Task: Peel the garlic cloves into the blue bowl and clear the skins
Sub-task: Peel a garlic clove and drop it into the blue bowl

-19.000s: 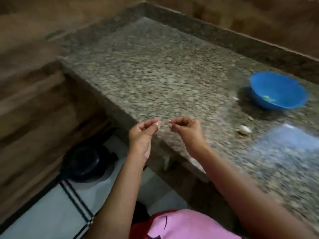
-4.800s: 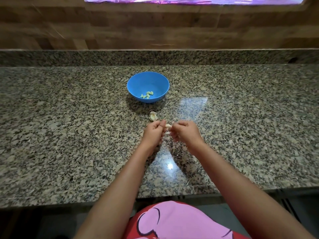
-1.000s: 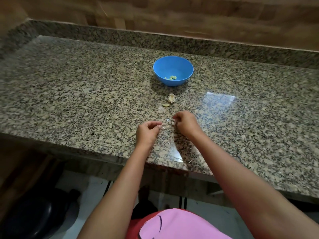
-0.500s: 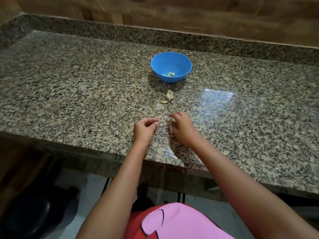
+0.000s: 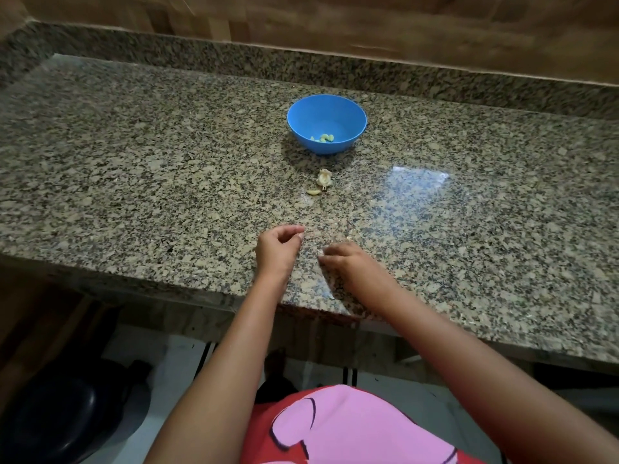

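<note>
Speckled polished granite forms the desk [image 5: 134,182], with a raised lip behind, a straight edge in front and wide stone either side. We find the round blue bowl [image 5: 325,113] toward the back, holding peeled cloves [image 5: 324,138]; a papery garlic remnant [image 5: 324,178] lies just before it. Near the front edge the left hand [image 5: 278,251] is curled and the right hand [image 5: 351,262] has fingertips on stone; whether either holds anything we cannot tell.

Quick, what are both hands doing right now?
Left hand: fingers curled, contents cannot be told.
Right hand: fingertips down on counter, grip cannot be told.
</note>
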Available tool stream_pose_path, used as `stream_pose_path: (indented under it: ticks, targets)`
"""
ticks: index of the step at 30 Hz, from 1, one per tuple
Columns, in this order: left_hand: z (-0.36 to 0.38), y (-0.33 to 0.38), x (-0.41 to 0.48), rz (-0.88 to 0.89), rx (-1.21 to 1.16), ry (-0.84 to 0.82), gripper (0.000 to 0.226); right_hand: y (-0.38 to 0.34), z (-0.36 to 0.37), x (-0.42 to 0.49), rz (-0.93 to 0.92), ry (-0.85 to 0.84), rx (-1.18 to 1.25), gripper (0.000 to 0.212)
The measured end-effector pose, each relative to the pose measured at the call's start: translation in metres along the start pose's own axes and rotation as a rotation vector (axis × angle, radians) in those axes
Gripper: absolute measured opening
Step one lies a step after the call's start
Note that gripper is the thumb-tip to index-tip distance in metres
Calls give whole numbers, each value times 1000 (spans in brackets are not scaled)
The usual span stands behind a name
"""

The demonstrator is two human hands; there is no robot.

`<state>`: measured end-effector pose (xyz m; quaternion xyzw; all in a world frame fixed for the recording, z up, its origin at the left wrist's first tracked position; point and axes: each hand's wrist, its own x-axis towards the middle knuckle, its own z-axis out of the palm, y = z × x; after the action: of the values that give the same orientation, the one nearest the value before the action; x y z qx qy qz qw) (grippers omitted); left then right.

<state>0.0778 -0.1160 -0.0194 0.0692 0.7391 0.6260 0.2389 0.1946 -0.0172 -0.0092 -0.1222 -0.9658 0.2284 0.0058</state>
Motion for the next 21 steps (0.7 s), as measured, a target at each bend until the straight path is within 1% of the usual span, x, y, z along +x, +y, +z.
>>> stream_pose_path:
  ticks: [3, 7, 9, 11, 13, 15, 17, 19, 21]
  targets:
    - [0, -1, -2, -8, -1, 1, 14, 0, -3, -6, 7, 64, -13, 33]
    - [-1, -1, -5, -10, 8, -11, 13, 0, 0, 2, -20, 70, -119, 28]
    - [-5, -2, -7, -22, -20, -14, 13, -3, 3, 12, 6, 103, -118, 24]
    - [-14, -2, -9, -9, -30, -1, 14, -13, 4, 27, 134, 180, 58, 19]
    - [-31, -1, -9, 10, -53, 42, 15, -30, 5, 45, 296, 226, 368, 17]
    - [-57, 1, -10, 12, -126, 100, 16, -55, 9, 63, 389, 197, 696, 12]
    - [-87, 3, -9, 8, -247, 187, 18, -85, 14, 80, 401, 125, 920, 12]
    - [-125, 3, -8, 0, -414, 297, 18, -125, 22, 99, 348, 25, 1011, 17]
    - [-162, 0, -8, -18, -545, 389, 14, -165, 34, 118, 293, -53, 1077, 15]
